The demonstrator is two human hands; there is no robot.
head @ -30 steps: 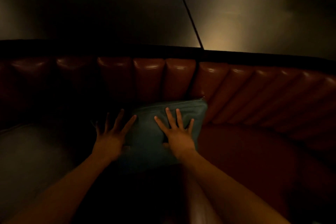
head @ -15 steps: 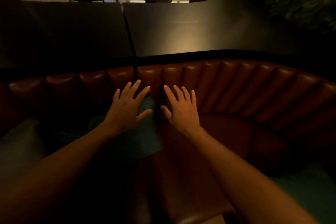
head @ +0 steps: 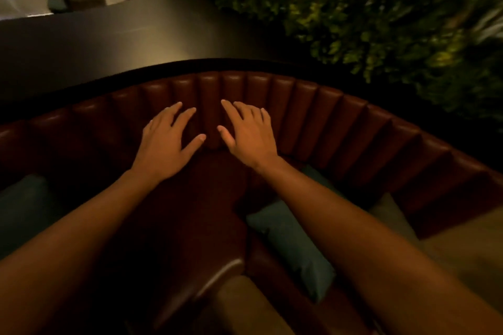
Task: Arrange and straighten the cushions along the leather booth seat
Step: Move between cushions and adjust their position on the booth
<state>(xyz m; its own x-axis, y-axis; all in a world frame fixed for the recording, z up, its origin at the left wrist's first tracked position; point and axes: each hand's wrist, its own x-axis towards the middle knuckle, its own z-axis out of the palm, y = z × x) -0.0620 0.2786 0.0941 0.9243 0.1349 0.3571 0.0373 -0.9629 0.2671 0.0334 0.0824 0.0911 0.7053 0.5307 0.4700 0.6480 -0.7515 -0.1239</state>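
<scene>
Dim lighting covers a curved booth seat (head: 196,226) of dark red leather with a channelled backrest (head: 313,117), a dark ledge (head: 109,43) behind it and blurred foliage (head: 367,13) beyond. At far left a teal cushion (head: 21,207) lies on the seat. Left hand (head: 166,144) and right hand (head: 250,136) are both spread flat, fingers apart, holding nothing, held out before the backrest; contact cannot be told. A second teal cushion (head: 288,245) lies on the seat under the right forearm.
</scene>
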